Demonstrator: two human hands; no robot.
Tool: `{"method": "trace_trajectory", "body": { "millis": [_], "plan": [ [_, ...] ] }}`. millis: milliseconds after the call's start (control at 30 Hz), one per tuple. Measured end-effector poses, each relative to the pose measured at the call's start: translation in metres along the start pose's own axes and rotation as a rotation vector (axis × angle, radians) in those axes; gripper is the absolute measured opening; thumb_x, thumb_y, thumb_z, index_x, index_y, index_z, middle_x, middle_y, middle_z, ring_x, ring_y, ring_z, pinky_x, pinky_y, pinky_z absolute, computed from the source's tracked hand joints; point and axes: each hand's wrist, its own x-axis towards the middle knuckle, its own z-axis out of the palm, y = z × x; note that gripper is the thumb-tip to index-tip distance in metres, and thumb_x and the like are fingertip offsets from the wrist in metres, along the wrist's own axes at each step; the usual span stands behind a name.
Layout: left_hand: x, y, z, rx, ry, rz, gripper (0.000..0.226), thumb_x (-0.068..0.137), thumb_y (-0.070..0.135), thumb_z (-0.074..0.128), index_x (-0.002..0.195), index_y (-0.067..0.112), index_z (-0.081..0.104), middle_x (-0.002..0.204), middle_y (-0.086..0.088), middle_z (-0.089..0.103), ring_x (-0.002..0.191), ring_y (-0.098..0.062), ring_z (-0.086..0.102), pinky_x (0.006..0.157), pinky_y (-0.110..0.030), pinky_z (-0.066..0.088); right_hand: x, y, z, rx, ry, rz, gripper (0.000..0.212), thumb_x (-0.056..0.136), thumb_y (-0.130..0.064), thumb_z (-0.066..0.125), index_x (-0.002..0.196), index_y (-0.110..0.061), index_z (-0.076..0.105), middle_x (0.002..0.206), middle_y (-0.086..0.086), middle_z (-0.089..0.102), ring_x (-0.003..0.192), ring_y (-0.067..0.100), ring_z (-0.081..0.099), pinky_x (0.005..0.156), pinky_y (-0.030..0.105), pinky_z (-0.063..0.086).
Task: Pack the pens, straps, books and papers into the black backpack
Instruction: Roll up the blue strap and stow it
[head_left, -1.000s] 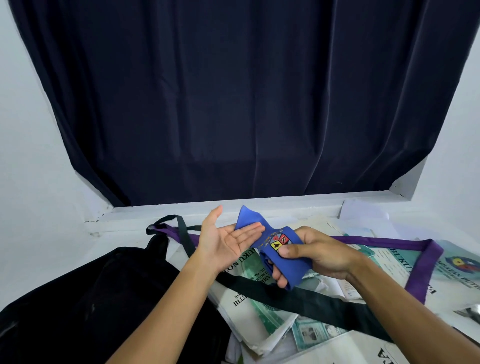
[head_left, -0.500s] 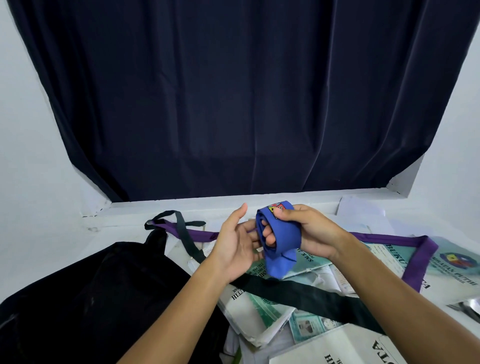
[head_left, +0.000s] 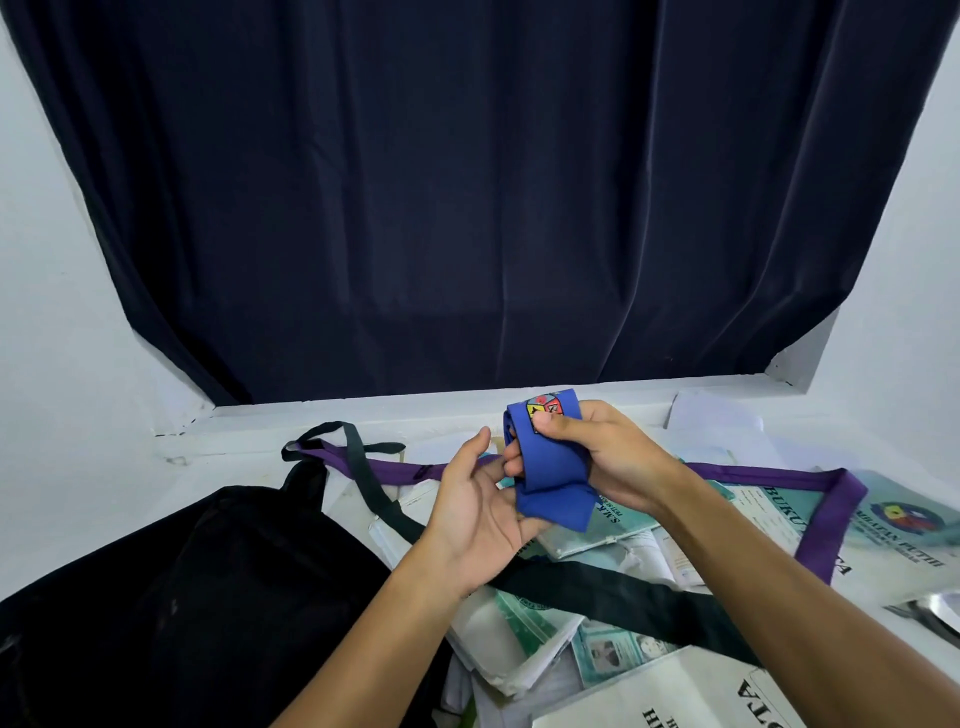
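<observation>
Head view: I have the blue strap (head_left: 550, 478) rolled up in my hands, not yet packed.

My right hand (head_left: 608, 457) grips the bundle, thumb curled over its crest badge and fingers wrapped round it. My left hand (head_left: 478, 512) lies open, palm up, straight fingers touching the roll's near left side. The black backpack (head_left: 197, 597) slumps at near left on the counter (head_left: 93, 509); I cannot tell whether anything is inside. As far as I can judge, most work remains: 1 purple strap (head_left: 826, 519) and 1 black strap (head_left: 623, 597) lie across the spread books and papers (head_left: 519, 639), right of the bag. I see no pens.
</observation>
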Motion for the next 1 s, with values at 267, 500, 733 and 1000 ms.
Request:
{"method": "trace_trajectory", "body": {
  "millis": [267,500,733,1000],
  "plan": [
    [-0.009,0.007,0.006,-0.342,0.049,-0.142,0.068,0.095,0.034,0.049,0.138,-0.016,0.037,0.134,-0.033,0.051,0.109,-0.060,0.054,0.065,-0.057,0.058,-0.001,0.001,-0.015,-0.185,-0.185,-0.027,0.077,0.067,-0.042,0.084,0.117,0.011,0.060,0.112,0.027,0.068,0.101,0.037,0.068,0.088,0.046,0.055],
    [-0.015,0.016,0.013,-0.421,0.090,-0.119,0.071,0.099,0.044,0.042,0.135,-0.017,0.034,0.125,-0.038,0.054,0.108,-0.057,0.055,0.082,-0.060,0.053,-0.003,-0.004,-0.025,-0.267,-0.326,0.023,0.065,0.064,0.008,0.073,0.126,-0.002,0.055,0.129,0.019,0.062,0.121,0.037,0.057,0.091,0.033,0.053],
    [-0.016,0.024,0.007,-0.377,-0.005,-0.099,0.070,0.097,0.048,0.041,0.131,-0.014,0.043,0.129,-0.039,0.052,0.125,-0.059,0.042,0.089,-0.058,0.050,0.001,-0.001,-0.021,-0.170,-0.243,-0.023,0.052,0.073,0.020,0.059,0.122,0.001,0.057,0.120,0.012,0.069,0.109,0.024,0.067,0.083,0.027,0.055],
    [-0.020,0.031,-0.017,0.568,-0.067,0.072,0.066,0.070,0.027,0.076,0.131,0.020,0.052,0.129,-0.012,0.064,0.108,-0.035,0.067,0.073,-0.045,0.060,-0.001,0.001,-0.026,0.087,-0.283,0.024,0.056,0.061,-0.005,0.086,0.114,0.001,0.069,0.120,0.023,0.066,0.109,0.031,0.066,0.089,0.034,0.054]
  ]
}}
